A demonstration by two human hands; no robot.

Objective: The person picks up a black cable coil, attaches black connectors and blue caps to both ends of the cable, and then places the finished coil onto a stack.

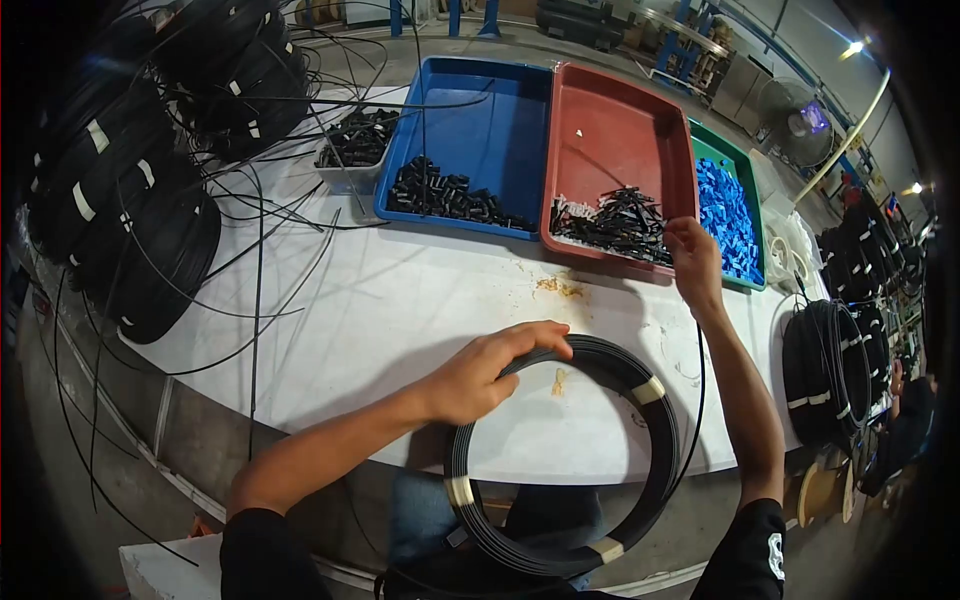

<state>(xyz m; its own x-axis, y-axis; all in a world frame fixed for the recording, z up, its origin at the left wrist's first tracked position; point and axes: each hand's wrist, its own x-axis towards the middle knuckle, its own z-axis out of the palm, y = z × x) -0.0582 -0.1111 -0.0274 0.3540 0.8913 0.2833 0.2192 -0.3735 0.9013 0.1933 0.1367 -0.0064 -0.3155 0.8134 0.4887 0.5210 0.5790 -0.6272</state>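
A coil of black cable [663, 440], bound with pale tape bands, leans at the table's front edge over my lap. My left hand [480, 372] grips its upper left, fingers over the top and thumb inside the ring. My right hand [697, 262] is at the right front corner of the red tray [610, 130], its fingers pinched together. Whatever they hold is too small to make out. Thin black parts [625, 220] and small white pieces [572, 215] lie in that tray near the hand. A loose cable end [700, 380] rises from the coil towards my right wrist.
Left of the red tray is a blue tray [480, 100] with black pieces; right is a green tray [755, 215] with blue pieces. A clear tub [350, 172] holds more black parts. Cable coils [110, 200] are piled at left, others [825, 370] stand at right.
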